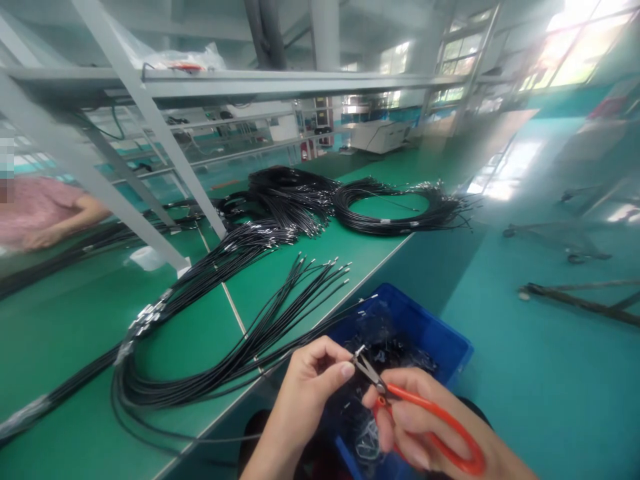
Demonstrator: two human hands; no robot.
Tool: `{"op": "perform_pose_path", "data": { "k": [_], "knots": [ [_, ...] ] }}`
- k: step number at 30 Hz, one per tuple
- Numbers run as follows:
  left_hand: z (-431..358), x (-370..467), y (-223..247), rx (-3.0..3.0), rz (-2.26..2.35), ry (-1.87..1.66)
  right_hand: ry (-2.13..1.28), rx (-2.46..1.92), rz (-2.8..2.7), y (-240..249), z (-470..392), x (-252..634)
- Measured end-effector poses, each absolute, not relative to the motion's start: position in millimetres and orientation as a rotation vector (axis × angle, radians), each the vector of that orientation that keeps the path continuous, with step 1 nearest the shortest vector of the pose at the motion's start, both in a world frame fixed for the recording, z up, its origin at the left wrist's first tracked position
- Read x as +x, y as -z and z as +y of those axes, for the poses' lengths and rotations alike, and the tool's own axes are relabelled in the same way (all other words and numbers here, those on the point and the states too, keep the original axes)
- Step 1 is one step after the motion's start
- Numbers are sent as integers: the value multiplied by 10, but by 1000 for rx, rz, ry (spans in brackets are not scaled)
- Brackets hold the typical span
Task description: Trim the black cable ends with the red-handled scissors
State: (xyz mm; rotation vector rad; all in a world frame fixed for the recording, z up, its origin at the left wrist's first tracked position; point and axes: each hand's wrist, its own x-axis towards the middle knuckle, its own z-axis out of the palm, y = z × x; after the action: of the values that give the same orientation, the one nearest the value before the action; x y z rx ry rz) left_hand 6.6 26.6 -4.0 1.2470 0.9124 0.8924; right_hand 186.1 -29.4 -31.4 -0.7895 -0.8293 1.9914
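Observation:
My left hand [313, 377] is closed, thumb and forefinger pinching the end of a thin black cable [235, 440] that runs back over the table edge. The cable's small silvery tip [361, 350] shows just past the fingertips. In my right hand [415, 380] are scissors [369, 371] with red looped handles, their short metal blades slightly apart at the tip. Beneath both hands stands a blue bin [447, 350] holding dark scraps and clear plastic bits. A bundle of black cables [200, 393] curves across the green table [195, 343] beside my left hand.
Coiled black cables [380, 227] and a heaped bundle [290, 187] lie farther back. A grey shelf frame [150, 127] rises from the table. At left, a co-worker's arm [87, 213] rests near more cables. Wheeled stand legs [575, 300] are on the floor at right.

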Motion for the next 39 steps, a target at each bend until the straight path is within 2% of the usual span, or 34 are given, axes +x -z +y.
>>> {"op": "perform_pose_path", "data": {
  "k": [9, 18, 23, 26, 30, 33, 35, 39],
  "knots": [
    [271, 58, 55, 1314, 891, -925, -2017, -744, -823, 384, -249, 1862],
    [261, 44, 70, 1362, 915, -938, -2037, -860, -914, 184, -226, 1866],
    [298, 36, 96, 1418, 965, -934, -1905, -1237, -1059, 144, -297, 1834],
    [247, 85, 170, 1514, 1073, -892, -1818, -1191, -1047, 128, -328, 1874],
    [133, 135, 315, 2064, 1090, -541, -1536, -1187, -934, 180, -301, 1983],
    [172, 32, 369, 2491, 1521, -394, -1445, -1227, -884, 254, -256, 2030],
    [249, -96, 369, 2521, 1830, -408, -1450, -1195, -869, 290, -232, 2034],
    [378, -293, 378, 2571, 2015, -403, -1442, -1156, -857, 300, -206, 2019]
  ]
}}
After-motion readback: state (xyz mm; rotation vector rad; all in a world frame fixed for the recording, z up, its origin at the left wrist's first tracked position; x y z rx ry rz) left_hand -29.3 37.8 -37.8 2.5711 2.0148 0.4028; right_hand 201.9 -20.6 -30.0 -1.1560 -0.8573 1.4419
